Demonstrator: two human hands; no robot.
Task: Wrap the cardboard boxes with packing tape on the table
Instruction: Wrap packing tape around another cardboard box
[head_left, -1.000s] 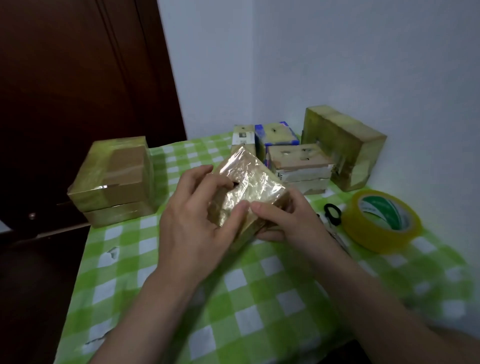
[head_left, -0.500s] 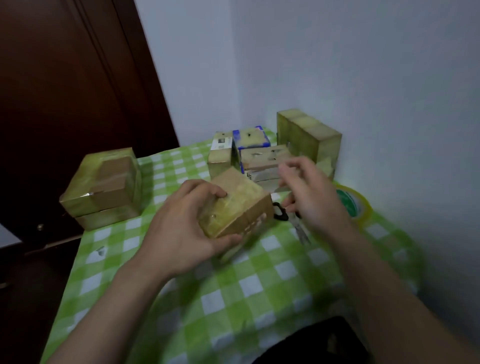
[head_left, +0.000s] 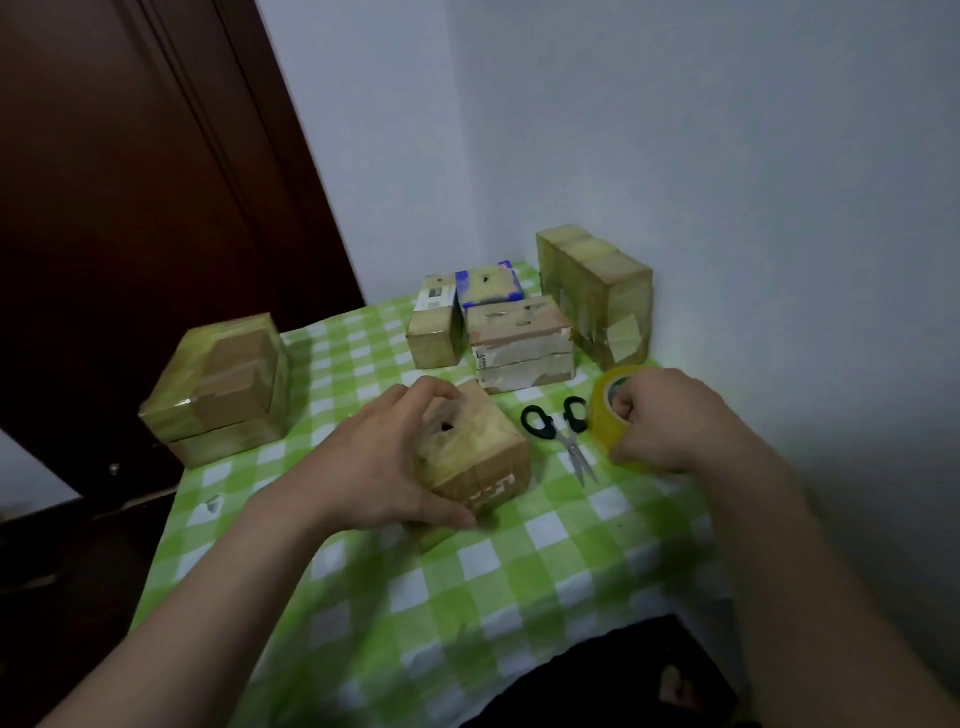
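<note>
Against the room corner, where white walls (head_left: 675, 156) meet, stands a table under a green-and-white checked cloth (head_left: 467, 577). Black-handled steel scissors (head_left: 563, 434) lie flat on the cloth. A dark brown wooden door (head_left: 130, 208) stands far left of the scissors.

Just left of the scissors is the small tape-wrapped cardboard box (head_left: 480, 457), tilted. The left hand (head_left: 374, 467) is clamped on it, fingers over the top, thumb at the near edge. Just right of the scissors, the right hand (head_left: 675, 421) is curled round the yellow roll of packing tape (head_left: 602, 421).

Behind the scissors stands a group of four closed wrapped boxes (head_left: 519, 343). Well left of the scissors sits a larger wrapped cardboard box (head_left: 223, 384). Contents of all boxes: hidden.
</note>
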